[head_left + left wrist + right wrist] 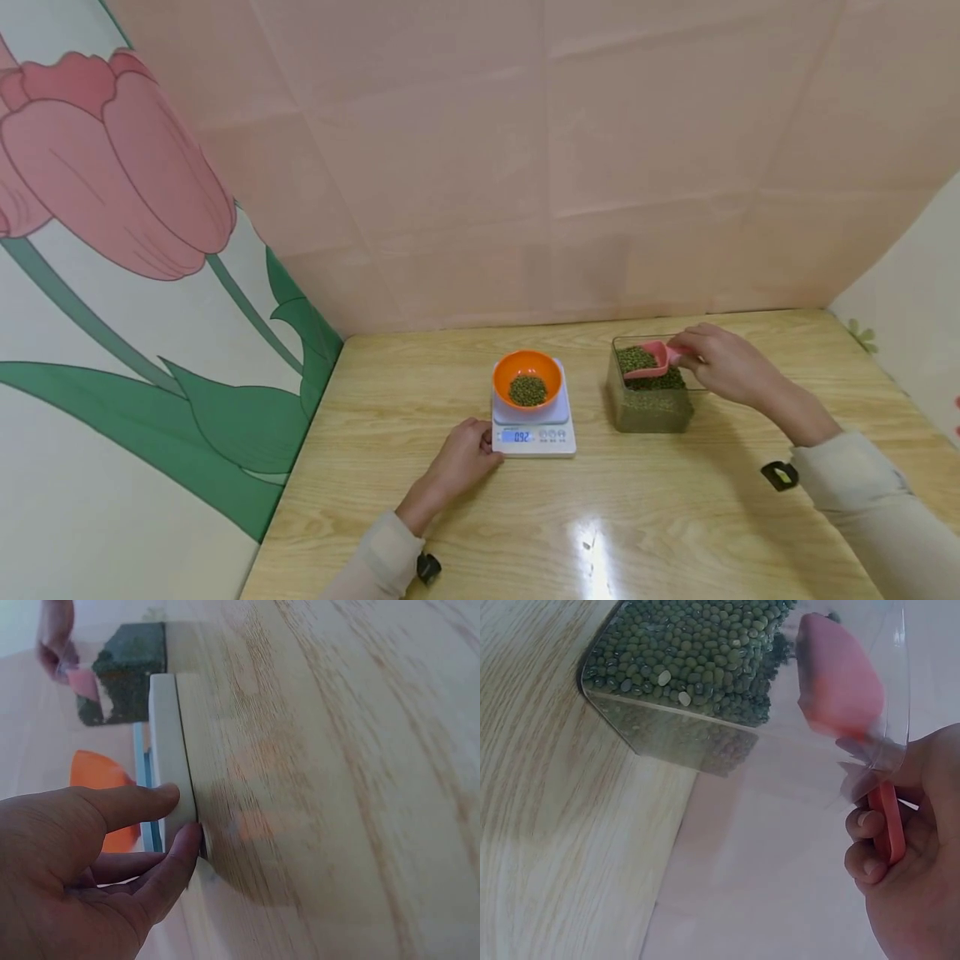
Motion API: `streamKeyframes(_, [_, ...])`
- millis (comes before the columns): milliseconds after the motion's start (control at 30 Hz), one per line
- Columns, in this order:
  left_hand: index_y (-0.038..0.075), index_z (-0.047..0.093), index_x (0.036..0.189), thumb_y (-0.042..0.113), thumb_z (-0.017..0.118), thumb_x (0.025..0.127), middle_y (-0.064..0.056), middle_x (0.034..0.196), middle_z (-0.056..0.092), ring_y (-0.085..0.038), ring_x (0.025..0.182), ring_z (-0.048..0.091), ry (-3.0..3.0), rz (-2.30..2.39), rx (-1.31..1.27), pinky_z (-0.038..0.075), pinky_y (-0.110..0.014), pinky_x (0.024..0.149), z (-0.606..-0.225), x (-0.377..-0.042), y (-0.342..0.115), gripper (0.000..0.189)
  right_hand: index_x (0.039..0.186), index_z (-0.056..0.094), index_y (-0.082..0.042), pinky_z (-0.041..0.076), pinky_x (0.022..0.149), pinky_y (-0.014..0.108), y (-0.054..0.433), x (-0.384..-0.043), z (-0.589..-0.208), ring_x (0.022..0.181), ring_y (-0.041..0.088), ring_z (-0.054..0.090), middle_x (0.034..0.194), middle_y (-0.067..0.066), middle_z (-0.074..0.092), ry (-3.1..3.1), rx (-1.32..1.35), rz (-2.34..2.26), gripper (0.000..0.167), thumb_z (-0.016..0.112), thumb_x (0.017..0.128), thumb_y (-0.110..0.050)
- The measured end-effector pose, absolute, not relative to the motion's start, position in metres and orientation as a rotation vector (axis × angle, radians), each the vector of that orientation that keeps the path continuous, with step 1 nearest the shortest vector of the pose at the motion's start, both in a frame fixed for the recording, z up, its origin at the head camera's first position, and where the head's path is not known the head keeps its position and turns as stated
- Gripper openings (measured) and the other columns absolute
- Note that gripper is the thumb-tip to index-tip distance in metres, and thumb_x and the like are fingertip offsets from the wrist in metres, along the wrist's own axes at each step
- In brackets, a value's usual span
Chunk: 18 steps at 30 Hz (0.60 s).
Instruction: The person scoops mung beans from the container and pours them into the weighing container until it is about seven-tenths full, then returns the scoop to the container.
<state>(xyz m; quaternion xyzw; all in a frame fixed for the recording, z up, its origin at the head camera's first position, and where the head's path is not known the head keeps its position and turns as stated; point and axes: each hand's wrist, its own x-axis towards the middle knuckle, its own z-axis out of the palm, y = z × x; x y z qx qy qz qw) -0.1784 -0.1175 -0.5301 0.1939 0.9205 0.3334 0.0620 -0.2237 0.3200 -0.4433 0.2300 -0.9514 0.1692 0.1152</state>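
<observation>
Across the worktop (405, 375), the head view shows a white scale (534, 445) bearing an orange bowl (527, 362) with green beans (528, 391) in it. The left hand (457, 457) pinches the scale's front left corner. To the right, apart from the scale, stands a clear container (649, 418) of more beans; the right hand (723, 364) reaches over its rim, gripping a pink scoop (654, 362) whose head is inside. A pink wall covering (547, 167) rises behind, and a painted tulip (112, 167) fills the left side.

On the left wrist view, thumb and finger close on the scale's edge, the hand hiding part of scale and bowl; the container lies beyond.

Within the right wrist view, fingers curl round the scoop's handle, and the container's clear wall stands before its blurred head.
</observation>
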Motion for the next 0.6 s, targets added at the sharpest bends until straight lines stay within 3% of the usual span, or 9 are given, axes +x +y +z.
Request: streamKeyframes(600, [0.002, 0.073, 0.104, 0.006, 0.085, 0.088, -0.003, 0.089, 0.062, -0.007, 0.079, 0.051, 2.794, 1.015, 0.596, 0.049, -0.019, 0.068, -0.5289, -0.1772, -0.1171, 0.02, 0.123, 0.072, 0.002, 0.054, 0.088, 0.063, 0.3256, -0.2193, -0.4454, 0.099, 0.037, 0.069, 0.113, 0.02, 0.073, -2.799, 0.592, 0.575, 0.025, 0.071, 0.101, -0.011])
